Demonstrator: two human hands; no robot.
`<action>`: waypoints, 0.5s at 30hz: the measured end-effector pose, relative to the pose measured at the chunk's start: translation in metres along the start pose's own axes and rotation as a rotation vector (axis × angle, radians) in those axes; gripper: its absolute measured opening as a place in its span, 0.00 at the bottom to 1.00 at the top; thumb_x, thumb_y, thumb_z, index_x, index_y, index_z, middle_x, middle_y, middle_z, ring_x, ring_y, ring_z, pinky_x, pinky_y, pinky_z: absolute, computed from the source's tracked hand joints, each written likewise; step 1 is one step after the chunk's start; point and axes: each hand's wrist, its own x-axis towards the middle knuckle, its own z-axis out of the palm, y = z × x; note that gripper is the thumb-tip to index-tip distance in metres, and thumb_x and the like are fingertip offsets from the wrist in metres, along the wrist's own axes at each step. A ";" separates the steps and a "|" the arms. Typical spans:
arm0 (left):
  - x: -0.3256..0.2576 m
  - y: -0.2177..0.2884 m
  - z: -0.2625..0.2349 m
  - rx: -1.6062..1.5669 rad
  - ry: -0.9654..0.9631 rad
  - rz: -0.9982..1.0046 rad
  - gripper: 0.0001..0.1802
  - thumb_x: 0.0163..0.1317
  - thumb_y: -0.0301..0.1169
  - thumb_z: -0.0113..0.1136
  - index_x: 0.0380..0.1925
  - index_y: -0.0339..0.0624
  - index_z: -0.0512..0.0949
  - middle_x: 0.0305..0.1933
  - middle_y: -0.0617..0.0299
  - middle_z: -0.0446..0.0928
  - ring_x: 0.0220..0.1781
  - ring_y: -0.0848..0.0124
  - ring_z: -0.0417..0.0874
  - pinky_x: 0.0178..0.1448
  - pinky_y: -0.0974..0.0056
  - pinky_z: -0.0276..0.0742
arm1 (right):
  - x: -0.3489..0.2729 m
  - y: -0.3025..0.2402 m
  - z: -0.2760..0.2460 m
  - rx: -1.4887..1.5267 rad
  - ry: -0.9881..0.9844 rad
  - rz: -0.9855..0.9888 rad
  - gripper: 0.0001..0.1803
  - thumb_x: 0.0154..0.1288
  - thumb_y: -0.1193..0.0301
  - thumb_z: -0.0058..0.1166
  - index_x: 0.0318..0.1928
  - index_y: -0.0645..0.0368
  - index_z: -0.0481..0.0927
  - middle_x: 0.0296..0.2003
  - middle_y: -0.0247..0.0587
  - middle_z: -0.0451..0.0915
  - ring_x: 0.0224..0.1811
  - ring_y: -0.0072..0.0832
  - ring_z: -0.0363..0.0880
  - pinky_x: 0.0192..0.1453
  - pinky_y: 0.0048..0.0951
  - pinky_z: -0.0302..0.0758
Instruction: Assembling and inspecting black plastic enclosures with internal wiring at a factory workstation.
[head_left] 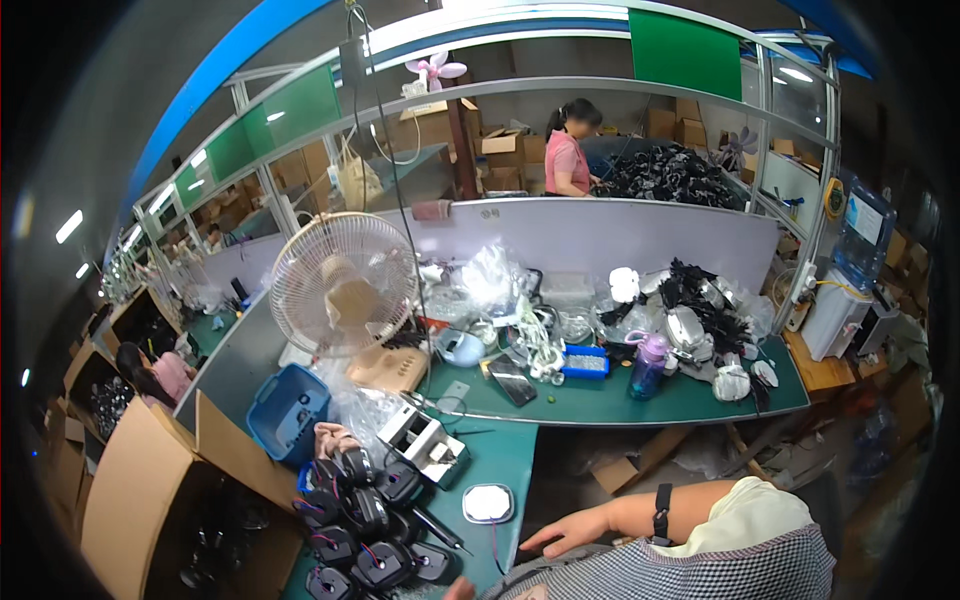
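Observation:
My right hand (572,529) reaches in from the right, with a black band on its wrist. Its fingers are stretched out beside the green table's edge and hold nothing that I can see. Only a small part of my left hand (460,589) shows at the lower edge, so its fingers cannot be made out. Nearest to both hands, a white rounded-square part (488,503) with a thin purple wire lies on the green table (510,455). To its left is a pile of black housings (383,563), some with coloured wires.
An open cardboard box (130,500) stands at the left, by a blue basket (287,412). Behind are a white machine (425,445), a fan (345,285), a phone (512,382), a blue tray (585,362) and a purple bottle (649,365). A co-worker (567,160) is beyond the partition.

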 end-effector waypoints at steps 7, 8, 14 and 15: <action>-0.002 0.000 0.009 -0.008 0.021 -0.057 0.42 0.67 0.49 0.57 0.74 0.42 0.53 0.75 0.50 0.56 0.76 0.57 0.57 0.75 0.54 0.54 | 0.035 0.003 0.015 -0.174 -0.179 -0.125 0.30 0.78 0.54 0.39 0.74 0.50 0.57 0.72 0.46 0.60 0.74 0.38 0.56 0.76 0.34 0.52; -0.005 -0.002 0.010 -0.013 0.026 -0.072 0.42 0.67 0.49 0.57 0.74 0.42 0.53 0.75 0.50 0.56 0.76 0.57 0.57 0.75 0.54 0.54 | 0.039 0.006 0.014 -0.168 -0.188 -0.126 0.30 0.78 0.54 0.39 0.74 0.50 0.57 0.72 0.46 0.60 0.74 0.38 0.56 0.76 0.34 0.52; -0.007 -0.001 0.015 -0.032 0.060 -0.140 0.42 0.67 0.48 0.57 0.74 0.41 0.53 0.75 0.50 0.57 0.75 0.57 0.58 0.75 0.55 0.55 | 0.058 0.007 0.004 -0.111 -0.352 -0.106 0.33 0.76 0.58 0.45 0.75 0.54 0.54 0.73 0.44 0.58 0.75 0.37 0.54 0.77 0.34 0.50; -0.005 -0.001 0.017 -0.034 0.061 -0.151 0.42 0.68 0.48 0.57 0.74 0.41 0.53 0.75 0.50 0.57 0.75 0.57 0.59 0.74 0.55 0.56 | 0.060 0.004 -0.002 -0.128 -0.345 -0.073 0.34 0.75 0.57 0.47 0.75 0.55 0.55 0.72 0.46 0.59 0.75 0.38 0.55 0.76 0.35 0.52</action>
